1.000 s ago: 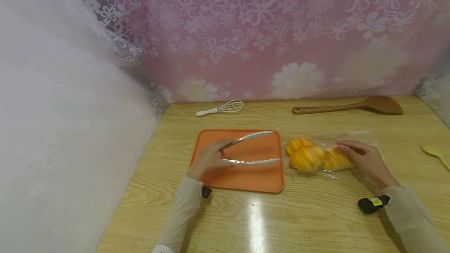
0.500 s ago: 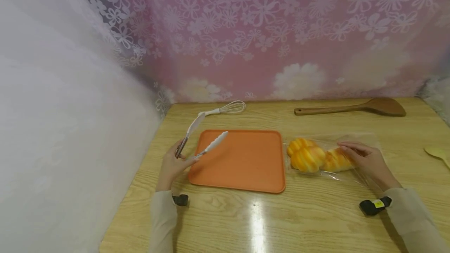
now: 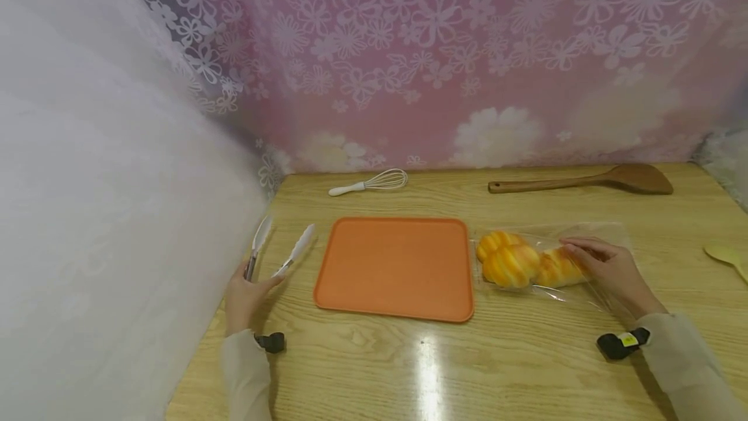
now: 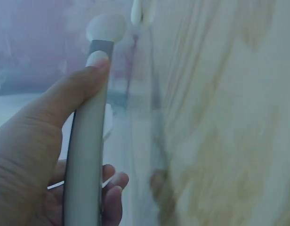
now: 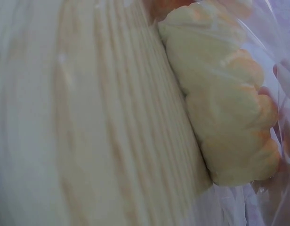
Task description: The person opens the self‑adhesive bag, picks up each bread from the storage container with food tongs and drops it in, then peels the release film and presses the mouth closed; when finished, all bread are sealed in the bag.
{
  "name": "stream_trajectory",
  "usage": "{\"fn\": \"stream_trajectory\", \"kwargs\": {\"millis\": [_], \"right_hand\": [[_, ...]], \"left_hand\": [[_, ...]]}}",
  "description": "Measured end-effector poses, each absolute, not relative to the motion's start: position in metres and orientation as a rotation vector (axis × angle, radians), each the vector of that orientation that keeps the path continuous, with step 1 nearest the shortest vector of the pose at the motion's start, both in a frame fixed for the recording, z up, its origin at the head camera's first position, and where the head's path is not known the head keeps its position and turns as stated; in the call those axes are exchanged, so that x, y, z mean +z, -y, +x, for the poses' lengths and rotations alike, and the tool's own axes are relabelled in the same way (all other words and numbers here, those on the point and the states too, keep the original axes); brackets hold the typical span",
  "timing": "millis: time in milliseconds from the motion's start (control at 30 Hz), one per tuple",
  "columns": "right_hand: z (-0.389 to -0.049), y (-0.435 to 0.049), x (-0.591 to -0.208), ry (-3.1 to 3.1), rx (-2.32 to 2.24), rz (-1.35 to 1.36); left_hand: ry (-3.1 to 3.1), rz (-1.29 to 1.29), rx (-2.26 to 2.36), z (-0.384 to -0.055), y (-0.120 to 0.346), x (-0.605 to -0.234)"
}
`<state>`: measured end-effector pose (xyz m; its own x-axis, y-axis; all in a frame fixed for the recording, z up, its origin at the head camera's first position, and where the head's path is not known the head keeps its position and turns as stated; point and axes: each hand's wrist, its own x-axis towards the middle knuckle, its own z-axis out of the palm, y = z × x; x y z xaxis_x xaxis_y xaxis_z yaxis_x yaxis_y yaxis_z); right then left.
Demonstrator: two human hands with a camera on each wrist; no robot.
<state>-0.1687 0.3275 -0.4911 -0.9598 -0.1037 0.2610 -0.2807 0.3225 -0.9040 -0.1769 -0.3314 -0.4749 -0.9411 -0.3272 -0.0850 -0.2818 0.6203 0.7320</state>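
At the table's left side my left hand [image 3: 242,301] holds a pair of metal tongs [image 3: 261,236] with white scalloped tips, its two arms spread apart. In the left wrist view my thumb presses along one arm of the tongs [image 4: 86,155]. To the right of the tray, my right hand [image 3: 616,275] pinches the upper side of a clear plastic bag [image 3: 604,232] lying on the table. Inside are a rounded golden bread [image 3: 508,262] and a ridged bread roll [image 3: 558,268]. The right wrist view shows the roll [image 5: 225,108] close up, with fingers partly visible behind the plastic.
An orange tray [image 3: 397,265] lies in the middle of the wooden table. Behind it is a white whisk [image 3: 374,182]. A wooden spatula [image 3: 584,179] lies at the back right, a yellow-green spoon [image 3: 724,255] at the right edge. A white wall borders the left.
My left hand has carried the tongs from over the orange tray leftward, off it, to beside the left wall, with their tips turning to point away. The right hand and bag have stayed put.
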Motion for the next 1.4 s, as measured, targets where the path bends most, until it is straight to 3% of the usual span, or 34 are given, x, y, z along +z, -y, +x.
{"fn": "stream_trajectory", "kwargs": {"millis": [333,1133,1400], "right_hand": [[-0.169,-0.327,-0.49,2.436,1.683,0.353],[-0.169,-0.33,-0.489,2.574,1.489,0.302],[-0.169,-0.332,-0.481,2.606,1.411,0.279]], "left_hand": [[2.777,0.599,-1.246,-0.176,0.342,-0.482],[2.936,0.502,-1.02,-0.176,0.34,-0.481],[2.803,0.387,-0.964,-0.171,0.311,-0.473]]}}
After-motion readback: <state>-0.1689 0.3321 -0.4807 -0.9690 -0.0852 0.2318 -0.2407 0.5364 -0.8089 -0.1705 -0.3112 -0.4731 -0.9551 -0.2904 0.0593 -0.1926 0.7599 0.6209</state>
